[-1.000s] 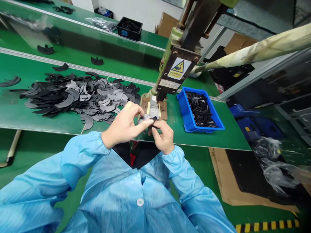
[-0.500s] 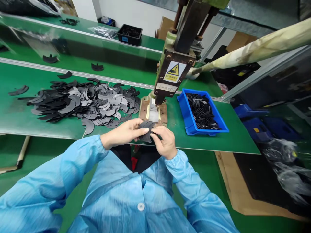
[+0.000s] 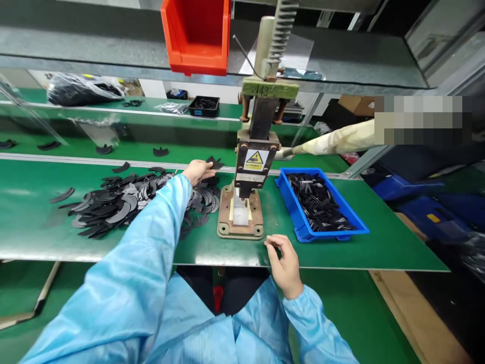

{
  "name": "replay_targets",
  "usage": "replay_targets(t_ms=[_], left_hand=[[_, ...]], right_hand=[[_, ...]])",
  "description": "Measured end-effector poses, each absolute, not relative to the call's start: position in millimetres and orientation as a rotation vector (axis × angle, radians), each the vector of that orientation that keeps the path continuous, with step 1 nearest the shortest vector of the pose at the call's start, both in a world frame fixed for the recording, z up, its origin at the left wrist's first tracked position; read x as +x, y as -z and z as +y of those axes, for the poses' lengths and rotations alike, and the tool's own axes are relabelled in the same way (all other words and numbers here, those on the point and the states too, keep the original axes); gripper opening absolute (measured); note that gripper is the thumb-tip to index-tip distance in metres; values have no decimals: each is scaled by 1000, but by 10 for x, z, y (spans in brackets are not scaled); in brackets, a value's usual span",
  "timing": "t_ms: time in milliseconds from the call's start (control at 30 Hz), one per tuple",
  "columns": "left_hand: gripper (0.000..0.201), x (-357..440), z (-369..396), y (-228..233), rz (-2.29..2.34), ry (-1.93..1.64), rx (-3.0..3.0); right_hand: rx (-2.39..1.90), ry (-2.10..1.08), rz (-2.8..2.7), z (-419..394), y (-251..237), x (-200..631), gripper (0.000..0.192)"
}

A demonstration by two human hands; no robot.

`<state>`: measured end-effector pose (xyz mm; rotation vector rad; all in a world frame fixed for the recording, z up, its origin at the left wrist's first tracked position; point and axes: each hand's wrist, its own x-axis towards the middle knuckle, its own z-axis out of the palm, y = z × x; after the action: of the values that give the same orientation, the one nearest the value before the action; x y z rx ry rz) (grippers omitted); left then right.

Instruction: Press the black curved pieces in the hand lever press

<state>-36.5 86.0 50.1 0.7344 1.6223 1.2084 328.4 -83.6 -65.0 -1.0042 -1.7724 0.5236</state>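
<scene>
My left hand [image 3: 197,171] reaches far over the pile of black and grey crescent-shaped parts [image 3: 125,201] and holds a few black crescent parts [image 3: 214,163] at its fingertips, close to the belt's rail. My right hand [image 3: 283,264] rests at the near edge of the green table [image 3: 379,247], fingers curled and nothing visible in it. Between the hands stands a manual press [image 3: 253,151] on a rusty base plate [image 3: 240,218], with a yellow warning label.
A blue bin [image 3: 322,204] of small black pieces sits right of the press. The press lever [image 3: 341,140] sticks out to the right. A red bin [image 3: 196,35] hangs on the shelf above. Loose crescents and a black tray [image 3: 204,105] lie on the far belts.
The hands were together at the table's near edge on a crescent part. Now the left hand has carried parts out to the far side of the pile, and the right hand has dropped empty.
</scene>
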Motion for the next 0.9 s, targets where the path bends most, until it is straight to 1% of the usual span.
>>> replay_targets(t_ms=[67, 133, 200, 300, 400, 533, 600, 700, 800, 900], left_hand=[[23, -344, 1015, -492, 1656, -1248, 743], [23, -315, 1013, -430, 1684, -1240, 759], [20, -283, 866, -364, 1690, -1231, 794], [14, -203, 423, -308, 1685, -1241, 954], [21, -42, -171, -218, 1616, -1220, 1290], [38, 172, -912, 109, 1589, -1188, 1643], [40, 199, -1145, 309, 1620, -1189, 1679], [39, 176, -1274, 534, 1609, -1183, 1695], [41, 165, -1260, 616, 1584, -1181, 1695], [42, 180, -1237, 603, 1567, -1126, 1712]], right_hand=[[-1024, -520, -1774, -843, 655, 3339, 21], [-1047, -515, -1777, -840, 648, 3416, 21], [-1060, -509, -1784, -829, 626, 3497, 19], [-1040, -502, -1812, -801, 533, 3591, 15], [-991, -486, -1848, -759, 336, 3635, 13], [-1007, -421, -1883, -651, 0, 3706, 13], [-1087, -377, -1904, -533, -130, 3800, 17], [-1285, -306, -1923, -267, -233, 4027, 21], [-1513, -238, -1934, 47, -252, 4269, 21], [-1713, -184, -1954, 360, -240, 4427, 21]])
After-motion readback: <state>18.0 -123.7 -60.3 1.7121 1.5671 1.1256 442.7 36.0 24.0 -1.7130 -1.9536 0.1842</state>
